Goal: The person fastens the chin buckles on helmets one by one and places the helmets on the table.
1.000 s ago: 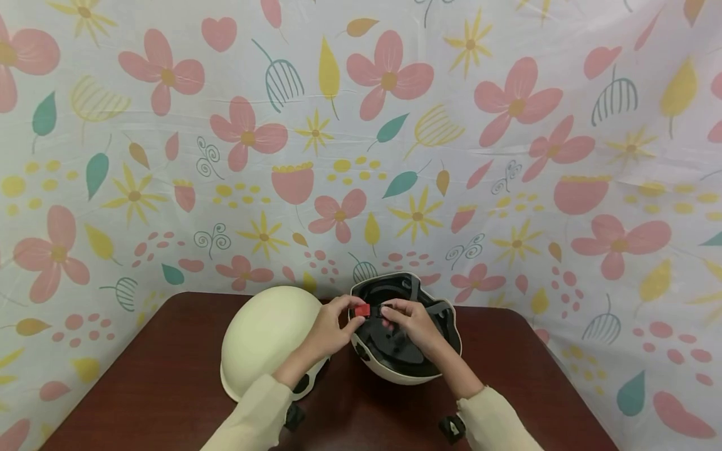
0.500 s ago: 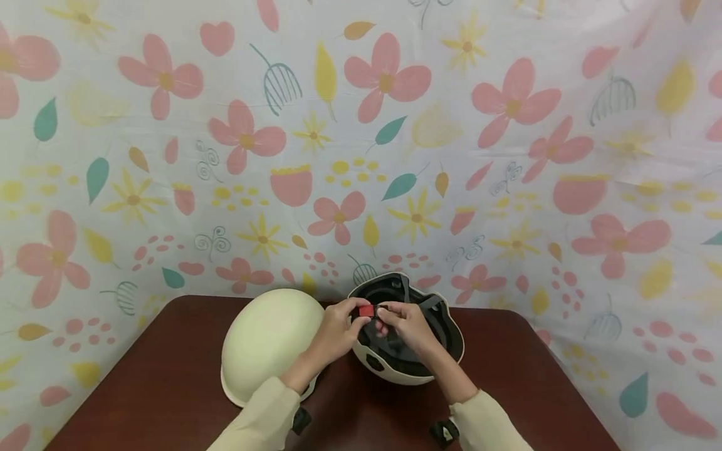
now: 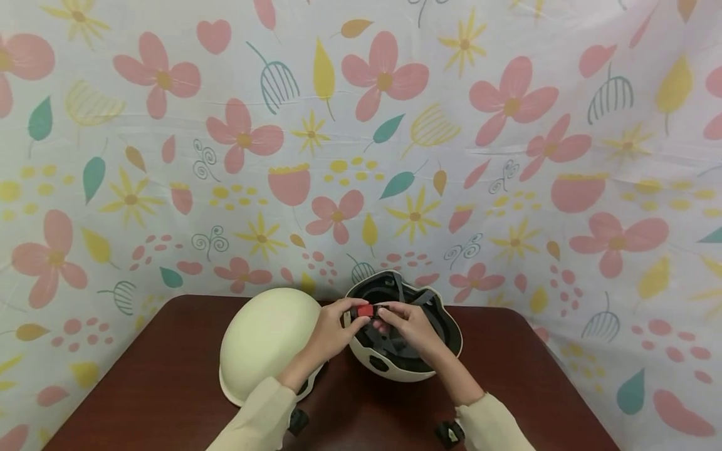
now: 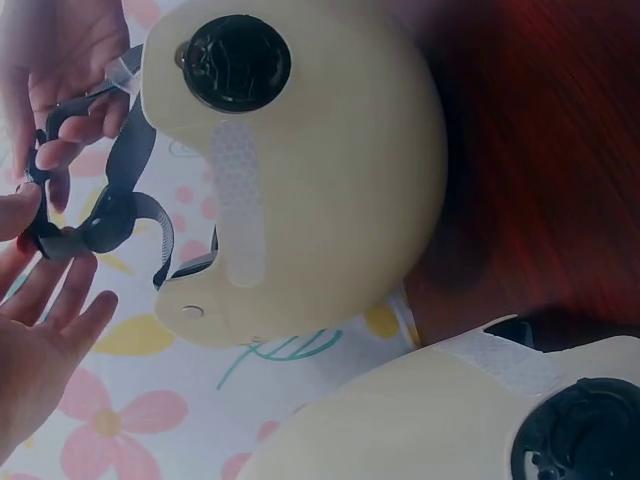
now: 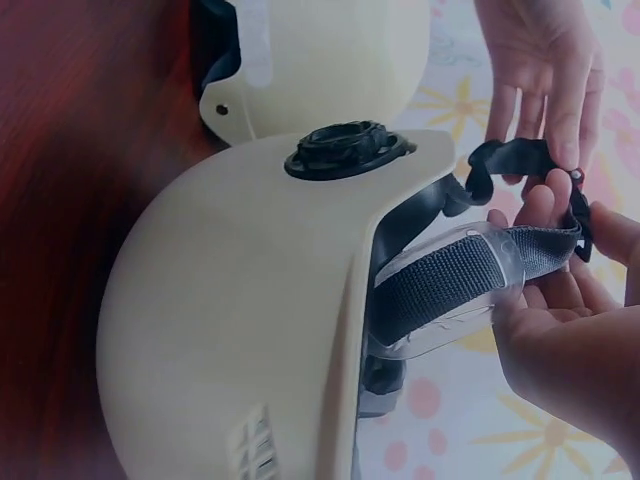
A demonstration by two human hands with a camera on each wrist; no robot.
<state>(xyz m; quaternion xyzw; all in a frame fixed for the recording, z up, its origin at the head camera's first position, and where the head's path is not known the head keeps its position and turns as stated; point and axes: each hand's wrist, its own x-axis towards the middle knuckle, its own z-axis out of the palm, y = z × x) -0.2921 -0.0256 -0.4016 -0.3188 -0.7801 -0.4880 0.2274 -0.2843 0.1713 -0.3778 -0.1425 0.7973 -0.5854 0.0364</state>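
An off-white helmet [image 3: 395, 373] lies with its black-lined inside facing up. Over its opening, my left hand [image 3: 333, 329] pinches the red part of the chin strap buckle [image 3: 365, 311] between thumb and fingertips. From the other side, my right hand [image 3: 416, 329] pinches the black end of the same buckle. In the right wrist view, dark webbing [image 5: 445, 285] in a clear sleeve [image 5: 510, 262] runs from the helmet rim to my right fingers. The left wrist view has the strap [image 4: 130, 150] looping from the helmet to both hands.
A second off-white helmet [image 3: 267, 344] sits dome up just left of the upturned one, partly behind my left forearm. Both stand on a dark red-brown table [image 3: 169, 376]. A flower-patterned cloth [image 3: 361, 156] hangs right behind the table's far edge.
My hands have drawn closer together, bringing the red and black buckle parts nearer each other. The upturned helmet has shifted and tilted slightly, so more of its side knob shows.
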